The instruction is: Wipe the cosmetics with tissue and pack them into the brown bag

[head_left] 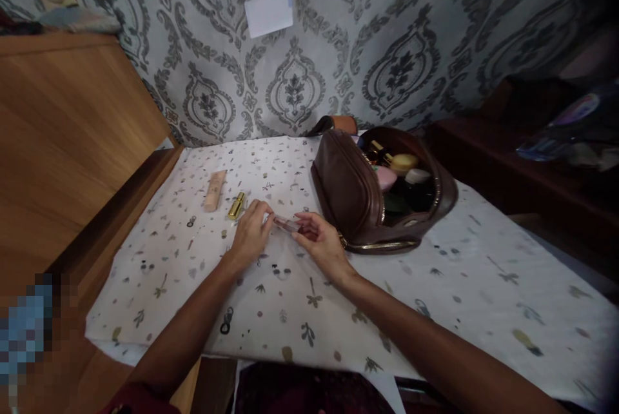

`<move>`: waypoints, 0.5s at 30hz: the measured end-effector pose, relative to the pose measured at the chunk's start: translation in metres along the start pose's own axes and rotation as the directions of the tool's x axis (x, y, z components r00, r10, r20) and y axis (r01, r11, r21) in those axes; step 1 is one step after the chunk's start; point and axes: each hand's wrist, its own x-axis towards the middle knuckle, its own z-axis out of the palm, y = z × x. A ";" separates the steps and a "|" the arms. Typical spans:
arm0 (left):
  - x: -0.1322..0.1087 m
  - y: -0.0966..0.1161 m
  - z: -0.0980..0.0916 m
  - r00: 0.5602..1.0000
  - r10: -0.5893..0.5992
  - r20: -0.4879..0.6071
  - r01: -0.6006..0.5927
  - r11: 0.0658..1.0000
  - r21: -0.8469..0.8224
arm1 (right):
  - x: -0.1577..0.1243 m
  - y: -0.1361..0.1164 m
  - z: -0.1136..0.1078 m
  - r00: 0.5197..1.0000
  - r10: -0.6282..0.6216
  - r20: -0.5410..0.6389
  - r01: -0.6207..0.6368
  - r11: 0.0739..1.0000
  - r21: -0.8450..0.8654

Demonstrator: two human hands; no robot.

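Between my two hands is a slim, see-through lip gloss tube [286, 224], held low over the patterned cloth. My left hand [251, 232] pinches its left end, while the fingers and thumb of my right hand [322, 243] close round the right end. Just beyond my left hand lies a small gold-coloured bottle [236, 206]. Farther left is a peach squeeze tube [215, 190]. To the right of my right hand stands a brown makeup bag [345, 175], unzipped, with several cosmetics inside, among them a pink item [385, 177] and a yellow one [404, 162].
White printed cloth [285, 317] covers the tabletop. Patterned wallpaper [294, 88] rises behind it, with a white card [269, 12] on it. A wooden cabinet [72, 98] borders the left side. On the dark right-hand surface is a clear plastic package [556, 130].
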 end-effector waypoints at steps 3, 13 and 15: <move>-0.002 0.008 0.001 0.997 0.061 0.048 -0.056 0.995 -0.085 | -0.002 0.001 0.001 0.999 -0.033 0.018 0.034 0.997 -0.073; -0.004 0.009 0.003 0.986 0.081 0.147 -0.071 0.995 -0.072 | -0.006 -0.005 0.001 0.996 -0.080 0.042 0.086 0.976 -0.200; -0.003 0.002 0.003 0.987 0.049 0.156 -0.047 0.999 -0.020 | -0.005 -0.005 0.000 0.998 -0.056 0.039 0.063 0.981 -0.181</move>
